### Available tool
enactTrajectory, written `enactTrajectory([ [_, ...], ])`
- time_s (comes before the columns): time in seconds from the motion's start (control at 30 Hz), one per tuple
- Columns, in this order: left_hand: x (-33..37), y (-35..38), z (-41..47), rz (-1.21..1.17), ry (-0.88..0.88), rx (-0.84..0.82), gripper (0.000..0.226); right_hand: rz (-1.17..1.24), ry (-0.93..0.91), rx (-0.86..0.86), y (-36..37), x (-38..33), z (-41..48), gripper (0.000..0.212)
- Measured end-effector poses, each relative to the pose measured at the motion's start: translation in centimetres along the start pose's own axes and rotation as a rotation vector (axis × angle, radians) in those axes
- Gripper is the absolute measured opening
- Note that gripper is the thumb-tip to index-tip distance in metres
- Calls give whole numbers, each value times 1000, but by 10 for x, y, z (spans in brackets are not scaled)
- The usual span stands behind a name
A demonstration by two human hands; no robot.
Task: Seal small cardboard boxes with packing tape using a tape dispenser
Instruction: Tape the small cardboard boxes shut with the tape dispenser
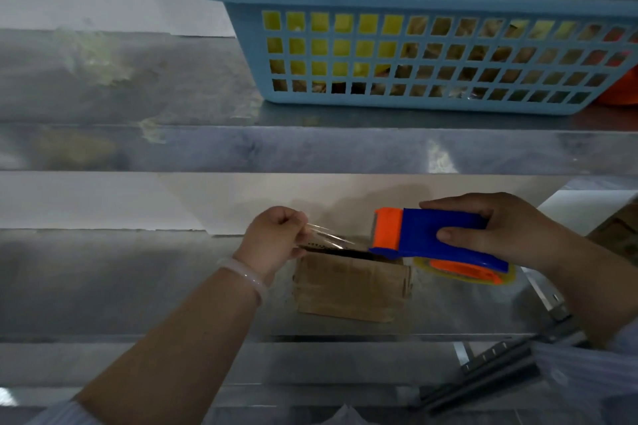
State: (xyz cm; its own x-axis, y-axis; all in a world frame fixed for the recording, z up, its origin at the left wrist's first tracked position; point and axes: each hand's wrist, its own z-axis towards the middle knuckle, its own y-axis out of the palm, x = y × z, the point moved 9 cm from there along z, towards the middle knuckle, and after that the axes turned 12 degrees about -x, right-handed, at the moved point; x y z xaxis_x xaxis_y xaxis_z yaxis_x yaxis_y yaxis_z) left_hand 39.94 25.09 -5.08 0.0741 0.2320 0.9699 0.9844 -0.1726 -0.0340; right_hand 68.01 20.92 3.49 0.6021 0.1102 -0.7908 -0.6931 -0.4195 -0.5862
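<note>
Your left hand [276, 238] pinches the clear tape strip [328, 240] (fingers curled) over the small brown cardboard box [352, 286]; your right hand [497, 228] grips the blue-and-orange plastic tape dispenser [431, 238].

A smooth, milky, half-translucent bangle [245, 278] circles the wrist just below the left grip [276, 238]; it is a plain rounded ring with a soft sheen along its edge. Above it the forearm is bare up to the left sleeve [60, 414], a light fabric with fine bluish stripes, seen only at the frame's bottom corner. The right sleeve [587, 376] is the same pale, thinly striped cloth, loosely gathered at the forearm below the right grip [500, 228]. The one fingernail that shows on the right grip is short and plain.
</note>
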Motion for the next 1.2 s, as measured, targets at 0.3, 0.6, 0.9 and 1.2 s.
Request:
enactTrajectory([
  [0.3,-10,-17,1,173,-14,80,16,-128,53,-57,13,5,22,43],
  [0.6,-44,-23,11,211,-122,108,18,-345,107,-183,39,13,49,33],
  [0.9,-39,-23,15,702,-36,150,20,-415,108,-257,46,14,62,33],
  [1.2,-33,-16,16,981,8,155,31,-470,110,-274,51,9,63,41],
])
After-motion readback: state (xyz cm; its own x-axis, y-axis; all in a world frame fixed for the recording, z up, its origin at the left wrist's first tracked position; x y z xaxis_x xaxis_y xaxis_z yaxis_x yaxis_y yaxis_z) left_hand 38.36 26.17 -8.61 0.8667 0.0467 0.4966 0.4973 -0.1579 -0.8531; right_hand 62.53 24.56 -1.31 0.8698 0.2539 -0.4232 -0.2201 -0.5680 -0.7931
